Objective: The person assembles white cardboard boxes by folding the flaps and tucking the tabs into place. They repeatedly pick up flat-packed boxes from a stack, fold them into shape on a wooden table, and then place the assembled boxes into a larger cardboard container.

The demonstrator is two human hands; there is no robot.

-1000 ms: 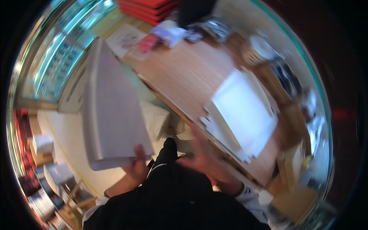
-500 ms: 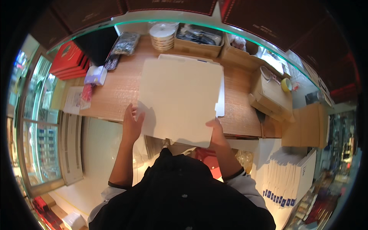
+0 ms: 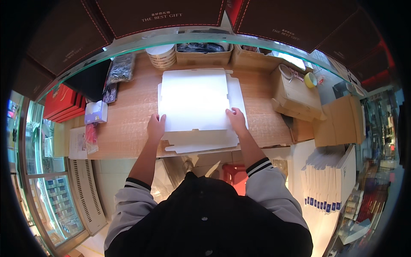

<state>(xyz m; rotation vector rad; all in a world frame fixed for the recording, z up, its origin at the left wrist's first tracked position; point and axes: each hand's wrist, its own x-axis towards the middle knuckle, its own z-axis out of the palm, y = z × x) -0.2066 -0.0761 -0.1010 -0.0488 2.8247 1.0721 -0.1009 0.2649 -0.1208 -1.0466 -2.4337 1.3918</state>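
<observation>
Wood-grain tabletop spans the room under a green-edged glass shelf. At its left end sit stacked red boxes, then a purple-and-white tissue pack, with a pink packet close to the front edge. Next comes a stretch of wood grain, wide enough for sideways movement, up to the left hand. Its thumb and fingers are slightly parted at the left edge of a white board; I cannot tell whether they pinch it. That board lies flat at mid-table, over notched cardboard that shows along its right side and reaches close to the table's front edge. The right hand is at the board's right edge, thumb and forefinger near together, their grip unclear. Farther right, more wood grain runs to a brown carton bearing a yellow tape roll.
</observation>
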